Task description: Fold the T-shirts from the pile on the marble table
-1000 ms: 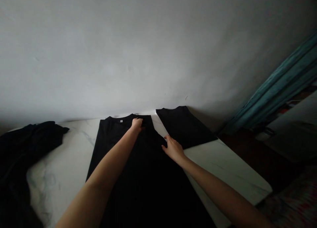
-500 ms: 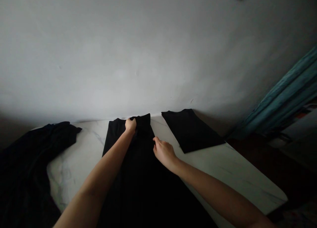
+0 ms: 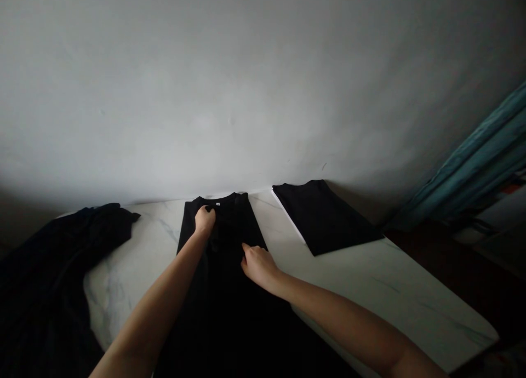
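A long black shirt (image 3: 230,318) lies lengthwise in front of me, its neckline and a small pale label facing the wall. My left hand (image 3: 204,220) is closed on the cloth just below the collar, to the left of the label. Lower down, near the right edge of the shirt, my right hand (image 3: 259,265) has its fingers curled and pressed together at the cloth. Whatever cloth lies between those fingers is hard to see, black on black.
To the right, a neatly folded black garment (image 3: 324,216) rests on the marbled white table (image 3: 394,279). A crumpled dark garment (image 3: 53,279) hangs over the left side. A grey wall (image 3: 230,93) stands behind, and a teal curtain (image 3: 464,159) is on the right.
My left hand has moved left and a little down from the collar, uncovering the label. My right hand has shifted left and down onto the shirt. The neckline now lies flatter.
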